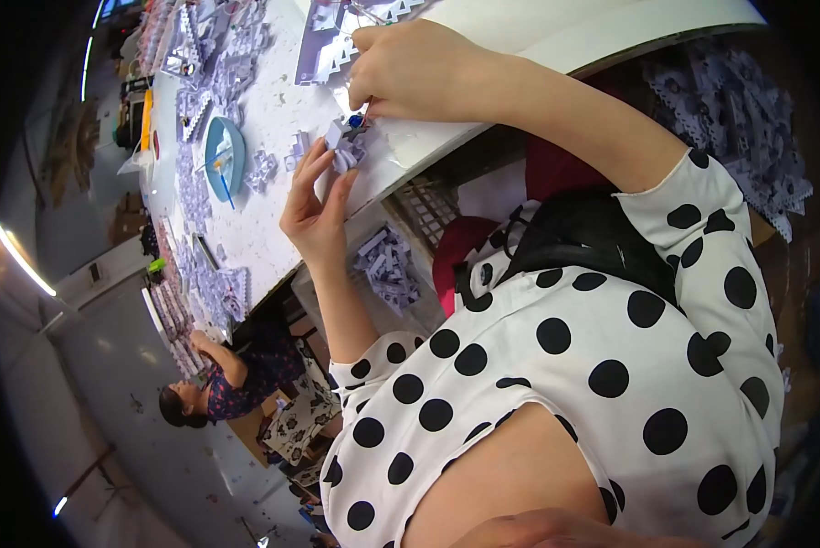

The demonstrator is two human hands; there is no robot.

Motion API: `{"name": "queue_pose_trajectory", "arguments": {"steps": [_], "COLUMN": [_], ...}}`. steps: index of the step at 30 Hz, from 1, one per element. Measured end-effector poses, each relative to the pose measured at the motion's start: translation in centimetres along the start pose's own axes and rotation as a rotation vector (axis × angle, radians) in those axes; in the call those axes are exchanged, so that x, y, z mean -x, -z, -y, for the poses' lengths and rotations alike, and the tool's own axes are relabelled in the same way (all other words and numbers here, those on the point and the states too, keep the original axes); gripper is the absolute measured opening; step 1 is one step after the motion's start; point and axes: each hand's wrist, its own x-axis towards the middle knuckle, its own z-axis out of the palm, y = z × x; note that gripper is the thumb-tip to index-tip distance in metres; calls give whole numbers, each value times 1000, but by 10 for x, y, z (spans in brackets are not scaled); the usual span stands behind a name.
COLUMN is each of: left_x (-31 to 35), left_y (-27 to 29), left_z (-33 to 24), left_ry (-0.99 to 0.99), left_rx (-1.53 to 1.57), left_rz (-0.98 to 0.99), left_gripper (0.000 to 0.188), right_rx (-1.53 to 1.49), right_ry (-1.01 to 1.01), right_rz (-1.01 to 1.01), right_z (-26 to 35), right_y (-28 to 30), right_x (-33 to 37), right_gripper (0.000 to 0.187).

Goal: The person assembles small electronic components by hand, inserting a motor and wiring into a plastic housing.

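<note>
My left hand (317,208) holds a small pale lilac plastic part (344,146) between thumb and fingers, over the table's near edge. A small blue piece (356,120) sits at the top of that part. Just above it, my right hand (419,73) is closed in a pinch, its fingertips close to the blue piece. A thin reddish strand shows by those fingertips, but what they grip is too small to make out. Beside the right hand lies a lilac tray-like piece with a zigzag edge (314,50).
Loose lilac plastic parts (227,78) are heaped along the white table (278,233). A light blue dish (225,155) holds a blue-handled brush. Below the edge sits a bin of parts (389,269); more parts (734,128) are piled at right. Another person (236,370) works farther along.
</note>
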Motion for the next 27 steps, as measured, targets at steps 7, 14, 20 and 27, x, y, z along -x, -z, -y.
{"name": "queue_pose_trajectory", "arguments": {"steps": [7,14,20,27], "left_x": [-9,-20,-25,-21], "left_y": [0,-1,-2,-4], "left_z": [-15,-42,-64,-51], "left_ry": [-99,-104,-69,-89], "left_rx": [-340,-466,-578,-514], "left_rz": [38,104,171,148], "left_gripper": [33,33,25,24], "right_rx": [-11,-96,-142,117], "right_ry": [8,-25,-45,230], "right_rz": [103,105,143,103], "right_z": [-2,-2,12,15], "right_y": [1,9,24,9], "right_x": [-1,2,2,-11], "right_gripper": [16,12,11,16]}}
